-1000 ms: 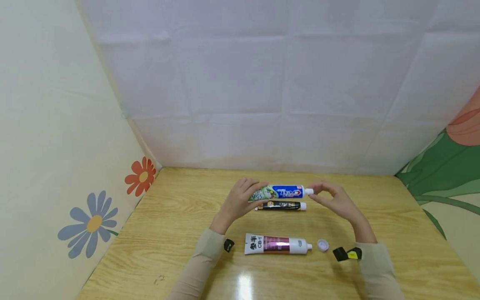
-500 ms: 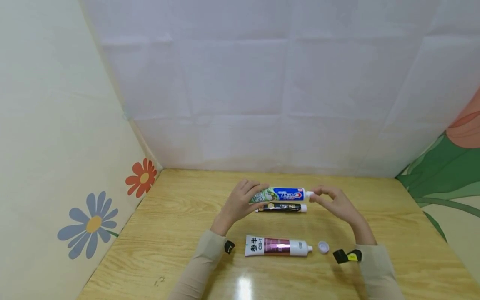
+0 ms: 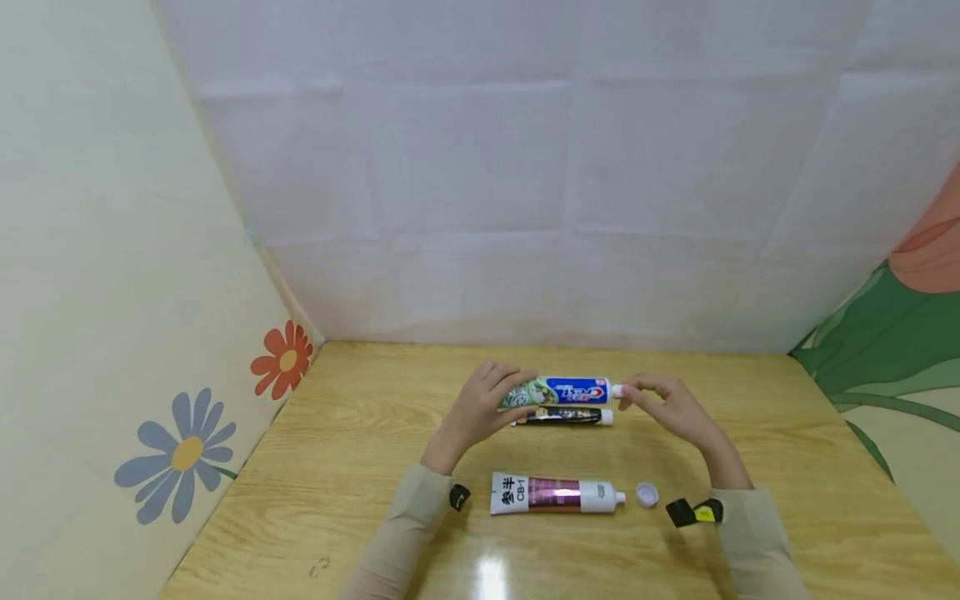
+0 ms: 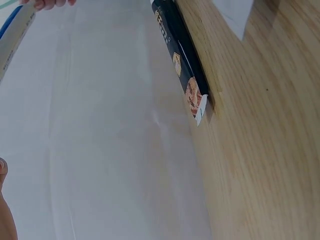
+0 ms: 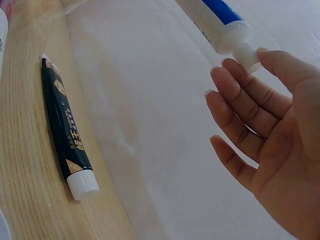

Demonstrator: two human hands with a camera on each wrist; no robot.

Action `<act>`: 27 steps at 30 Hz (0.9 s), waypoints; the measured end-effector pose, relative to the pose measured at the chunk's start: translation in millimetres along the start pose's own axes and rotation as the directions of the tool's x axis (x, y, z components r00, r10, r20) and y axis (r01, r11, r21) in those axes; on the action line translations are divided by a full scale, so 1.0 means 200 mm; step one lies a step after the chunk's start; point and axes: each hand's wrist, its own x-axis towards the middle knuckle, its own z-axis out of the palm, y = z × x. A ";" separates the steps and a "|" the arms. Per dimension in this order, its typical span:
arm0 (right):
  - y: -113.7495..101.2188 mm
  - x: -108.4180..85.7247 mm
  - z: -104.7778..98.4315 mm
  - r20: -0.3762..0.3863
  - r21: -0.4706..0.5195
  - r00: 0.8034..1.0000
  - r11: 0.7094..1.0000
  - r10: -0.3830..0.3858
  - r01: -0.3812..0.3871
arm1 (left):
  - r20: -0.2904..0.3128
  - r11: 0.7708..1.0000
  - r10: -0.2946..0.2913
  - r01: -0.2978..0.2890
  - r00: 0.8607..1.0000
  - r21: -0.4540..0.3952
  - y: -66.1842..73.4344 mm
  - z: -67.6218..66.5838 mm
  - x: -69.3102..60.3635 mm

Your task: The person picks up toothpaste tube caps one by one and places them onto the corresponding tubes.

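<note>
In the head view my left hand (image 3: pixel 474 410) grips the crimped end of a blue and green toothpaste tube (image 3: pixel 576 390), held above the table on its side. My right hand (image 3: pixel 678 414) is at the tube's other end, with thumb and fingertip pinching its white cap (image 5: pixel 247 56); the remaining fingers curve loosely below it in the right wrist view. A black toothpaste tube (image 3: pixel 567 416) with a white cap lies just in front of the held one. Only a thumb of my left hand (image 4: pixel 4 210) shows in the left wrist view.
Nearer the person, a white and pink toothpaste tube (image 3: pixel 555 493) lies with its bare nozzle pointing right. A loose round white cap (image 3: pixel 647 494) rests beside that nozzle. White sheeting (image 3: pixel 480 283) rises behind the wooden table (image 3: pixel 375 383), and flower-patterned walls flank it.
My right thumb and fingers have shifted slightly at the held tube's cap. The left hand keeps its grip, and the lying tubes and loose cap have not moved.
</note>
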 end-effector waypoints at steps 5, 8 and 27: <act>0.00 0.00 0.00 0.004 0.007 1.000 1.000 -0.006 0.006 | -0.012 1.000 -0.004 0.003 1.000 -0.012 0.00 0.00 0.00; 0.00 0.00 0.00 0.008 0.004 1.000 1.000 0.009 -0.009 | -0.017 1.000 -0.001 0.000 1.000 -0.015 0.00 0.00 0.00; 0.11 0.00 0.02 -0.071 0.048 0.995 0.996 -0.065 0.069 | -0.018 1.000 -0.003 0.004 1.000 0.011 0.00 0.00 0.00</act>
